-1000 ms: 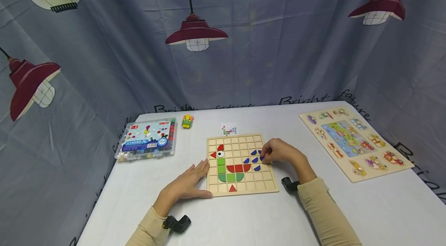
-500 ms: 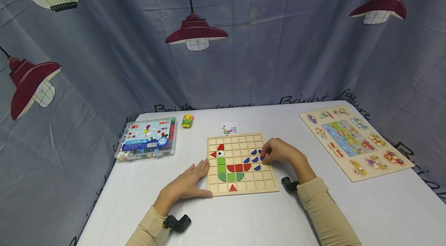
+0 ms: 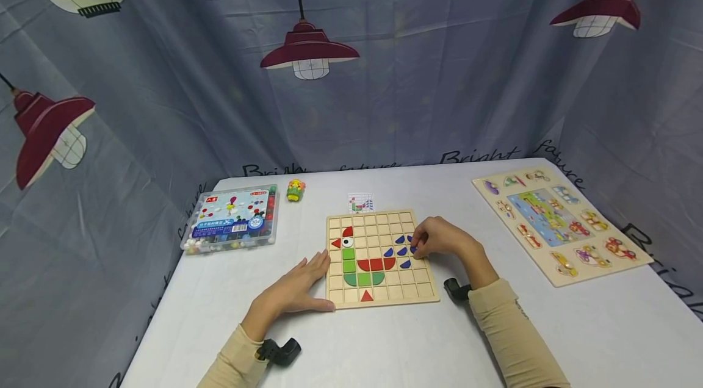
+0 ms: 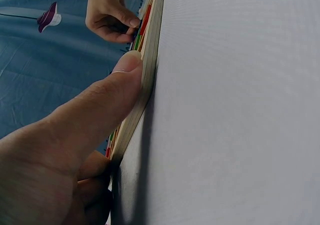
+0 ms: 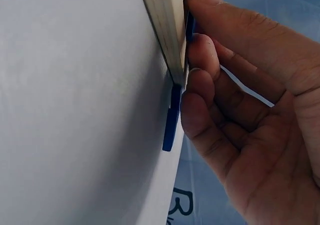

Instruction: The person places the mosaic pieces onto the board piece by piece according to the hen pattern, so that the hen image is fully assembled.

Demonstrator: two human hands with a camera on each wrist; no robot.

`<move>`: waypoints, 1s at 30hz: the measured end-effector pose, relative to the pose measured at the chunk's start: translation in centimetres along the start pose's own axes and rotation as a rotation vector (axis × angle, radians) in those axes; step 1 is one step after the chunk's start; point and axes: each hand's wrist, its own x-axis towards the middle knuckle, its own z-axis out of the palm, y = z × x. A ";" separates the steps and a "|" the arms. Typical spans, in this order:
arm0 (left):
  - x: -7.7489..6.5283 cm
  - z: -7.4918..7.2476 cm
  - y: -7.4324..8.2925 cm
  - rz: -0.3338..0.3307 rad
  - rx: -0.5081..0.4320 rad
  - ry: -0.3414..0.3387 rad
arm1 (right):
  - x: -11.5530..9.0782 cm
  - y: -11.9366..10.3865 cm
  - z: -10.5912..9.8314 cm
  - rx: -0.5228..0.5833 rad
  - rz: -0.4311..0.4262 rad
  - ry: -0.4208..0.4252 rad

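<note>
A wooden grid board (image 3: 395,295) lies on the table, bearing red, green and blue pieces in a bird shape. A white eye tile (image 3: 348,242) and several green squares (image 3: 348,255) stand on its left side. My left hand (image 3: 296,287) rests against the board's near left corner, fingers straight along the side and thumb (image 4: 107,92) at the front edge. At the right side, my right hand (image 3: 439,238) pinches a small blue curved piece (image 5: 190,26) at the board's surface. Another blue piece (image 5: 172,119) shows by the curled fingertips at the board's edge.
Behind the board lies a small pattern card (image 3: 360,202). A clear box of coloured parts (image 3: 233,220) and a small yellow-green toy figure (image 3: 295,191) stand at the back left. A wooden picture puzzle (image 3: 560,226) lies at the right.
</note>
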 end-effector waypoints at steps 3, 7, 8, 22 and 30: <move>0.1 0.0 0.0 0.001 0.004 -0.002 | -0.3 0.2 -0.7 0.007 0.003 -0.005; 0.1 0.0 -0.1 0.001 0.005 -0.001 | -0.7 0.9 -1.7 -0.001 0.005 0.016; 0.1 0.0 -0.1 0.001 0.005 0.000 | -0.7 1.1 -1.9 -0.001 0.008 0.023; 0.0 0.1 -0.1 -0.001 -0.002 0.003 | -0.4 2.8 -2.2 0.004 0.020 0.040; 0.0 0.0 0.0 0.002 -0.004 0.003 | -0.3 2.5 -2.0 -0.015 0.058 0.024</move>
